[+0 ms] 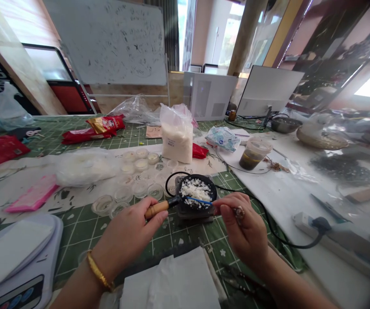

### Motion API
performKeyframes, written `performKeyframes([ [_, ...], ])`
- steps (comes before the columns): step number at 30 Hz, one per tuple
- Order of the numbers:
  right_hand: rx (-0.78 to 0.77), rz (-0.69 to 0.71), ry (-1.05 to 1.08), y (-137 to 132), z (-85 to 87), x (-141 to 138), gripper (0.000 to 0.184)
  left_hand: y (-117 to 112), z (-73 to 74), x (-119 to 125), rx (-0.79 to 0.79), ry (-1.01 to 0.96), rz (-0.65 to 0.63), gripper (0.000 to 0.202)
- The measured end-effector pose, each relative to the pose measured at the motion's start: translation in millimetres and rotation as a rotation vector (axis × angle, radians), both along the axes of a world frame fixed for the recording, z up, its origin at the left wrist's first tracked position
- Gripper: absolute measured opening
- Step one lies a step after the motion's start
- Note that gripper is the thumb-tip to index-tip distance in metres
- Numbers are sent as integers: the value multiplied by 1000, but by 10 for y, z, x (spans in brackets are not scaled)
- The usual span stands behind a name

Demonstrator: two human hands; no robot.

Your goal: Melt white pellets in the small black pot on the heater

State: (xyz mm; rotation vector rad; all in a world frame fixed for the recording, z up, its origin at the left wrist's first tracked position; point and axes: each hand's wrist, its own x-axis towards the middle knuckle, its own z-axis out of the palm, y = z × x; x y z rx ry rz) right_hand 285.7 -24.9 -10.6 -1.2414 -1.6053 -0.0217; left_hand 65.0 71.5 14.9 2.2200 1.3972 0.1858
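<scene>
Pan handle [156, 209] in curled left hand [130, 234]

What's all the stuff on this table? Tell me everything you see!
small black pan with a wooden handle: one, black, middle of the table
white flakes: a heap, white, inside the pan
thin blue stick: one, blue, lying across the pan
clear plastic bag of white granules: one, behind the pan
small clear round cups: many, clear, left of the pan
red and gold packets: a few, far left
flat pink packet: one, left
white digital scale: one, near left corner
clear plastic cup of dark liquid: one, right
green grid cutting mat: one, under everything
left hand: grips the pan's handle
right hand: pinches the stick
</scene>
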Motion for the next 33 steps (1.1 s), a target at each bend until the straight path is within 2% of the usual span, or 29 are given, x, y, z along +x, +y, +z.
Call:
performKeyframes([
  [3,9,-30,92,-43,-35,0,21,8,17,-26,-2,17,2,39],
  [7,-26,66,30,-101,-49,0,22,20,53,-106,-23,42,14,43],
  [12,20,49,65,-137,-69,67,24,23,66,-201,2,8,-38,40],
  [15,10,75,29,-150,-76,86,24,17,69,-193,5,40,-64,40],
  [19,28,34,17,-123,-81,50,25,-2,95,-140,-1,106,-70,37],
  [22,-17,73,-86,-89,-89,23,26,-21,120,-119,32,125,-68,35],
  [27,17,-42,-111,-74,-101,15,25,-30,152,-118,48,136,-72,35],
  [31,-29,-12,-203,-74,-112,-9,26,-30,159,-111,55,147,-54,37],
  [33,-15,-43,-206,-67,-116,-19,25,-35,158,-107,63,147,-56,37],
])
